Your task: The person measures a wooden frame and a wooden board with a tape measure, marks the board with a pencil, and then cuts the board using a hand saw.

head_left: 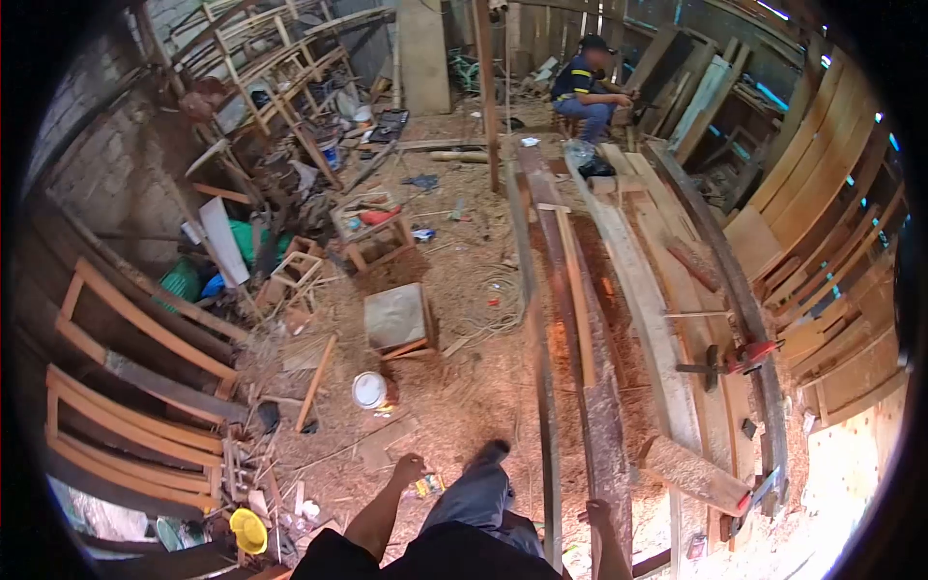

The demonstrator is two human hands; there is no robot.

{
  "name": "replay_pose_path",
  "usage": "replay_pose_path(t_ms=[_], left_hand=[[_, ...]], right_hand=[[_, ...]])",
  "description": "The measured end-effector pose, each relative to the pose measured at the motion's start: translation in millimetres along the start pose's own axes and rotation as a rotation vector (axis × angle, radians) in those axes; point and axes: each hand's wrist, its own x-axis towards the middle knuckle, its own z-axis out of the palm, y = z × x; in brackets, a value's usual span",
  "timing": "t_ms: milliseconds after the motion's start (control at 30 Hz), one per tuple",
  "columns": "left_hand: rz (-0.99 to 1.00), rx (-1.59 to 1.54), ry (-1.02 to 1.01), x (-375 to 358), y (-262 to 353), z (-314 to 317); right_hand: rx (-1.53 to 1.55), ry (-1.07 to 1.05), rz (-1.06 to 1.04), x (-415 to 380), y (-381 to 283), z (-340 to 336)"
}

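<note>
My left hand hangs low beside my leg, its fingers loosely bent and nothing visible in them. In this view it is nearest to a small colourful wrapper on the floor. My right hand is over a long dark plank, overlapping its near end, with fingers loosely bent and no tool showing. One foot is stretched forward on the sawdust. To the right, a thick board lies across the long timbers, near a red power tool.
A white bucket and a low stool stand ahead on the left. Chair frames and a yellow bowl are at the far left. A person sits at the back. Rope lies on the floor.
</note>
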Motion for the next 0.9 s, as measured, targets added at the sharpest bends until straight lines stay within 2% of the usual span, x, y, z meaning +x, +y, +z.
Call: replay_pose_path(t_ms=[67,100,133,167,200,267,333,400,467,500,533,567,600,667,733,767,833,867,900], left_hand=[[0.016,0.189,0.056,-34.1,-56.4,-13.3],[0.016,0.188,0.061,-45.4,-90.4,-20.9],[0.081,0.378,0.033,-55.3,-124.8,-29.2],[0.155,0.568,-0.007,-60.0,-144.4,-30.7],[0.160,0.586,-0.031,-75.3,-151.2,-30.6],[-0.077,0.314,-0.064,-120.9,-159.9,-23.6],[-0.068,0.280,-0.067,-128.9,-198.8,-11.9],[0.024,0.051,-0.100,-149.1,-220.2,-0.1],[0.073,0.047,-0.144,-163.6,-242.5,12.3],[0.112,0.132,-0.136,-168.7,-255.1,18.3],[0.154,0.210,-0.126,-176.7,-274.1,24.5],[0.127,0.185,-0.121,-181.2,-303.6,28.0],[0.107,0.155,-0.107,-182.4,-321.5,31.0],[-0.002,0.119,-0.201,-225.7,-328.0,26.7],[-0.134,0.013,-0.413,-247.6,-344.1,15.0],[-0.151,0.066,-0.451,-253.4,-351.7,12.3],[-0.209,0.075,-0.539,-248.9,-373.7,-0.9],[-0.138,-0.044,-0.456,-254.5,-383.4,1.5],[-0.237,0.027,-0.533,-242.6,-369.6,2.4]], right_hand=[[-0.001,0.080,0.012,-25.2,24.3,11.8],[-0.002,0.075,0.011,-35.0,33.9,16.8],[0.007,0.066,0.038,-52.6,51.2,22.1],[0.019,0.069,0.063,-69.9,67.1,22.4],[0.037,0.092,0.070,-82.6,84.4,25.0],[-0.374,0.178,0.184,-104.4,127.6,26.1],[-0.401,0.145,0.207,-114.4,169.6,13.1],[-0.699,0.017,0.036,-93.0,210.2,-1.9],[-0.966,-0.094,-0.116,-112.6,265.7,-3.0],[-0.828,0.019,0.013,-159.2,217.1,20.8],[-0.677,0.146,0.123,-228.5,126.7,63.9],[-0.436,0.117,-0.007,-225.5,164.1,56.1],[-0.755,0.049,-0.304,-214.1,201.9,52.0],[-0.376,0.047,-0.142,-248.6,187.7,74.9],[-0.426,0.066,-0.002,-278.4,175.4,89.7],[-0.381,0.014,0.082,-292.2,162.0,92.6],[-0.339,0.005,0.062,-303.2,172.5,90.2],[-0.319,-0.016,0.043,-303.0,182.9,81.2],[-0.358,-0.049,-0.055,-295.8,206.6,69.6]])
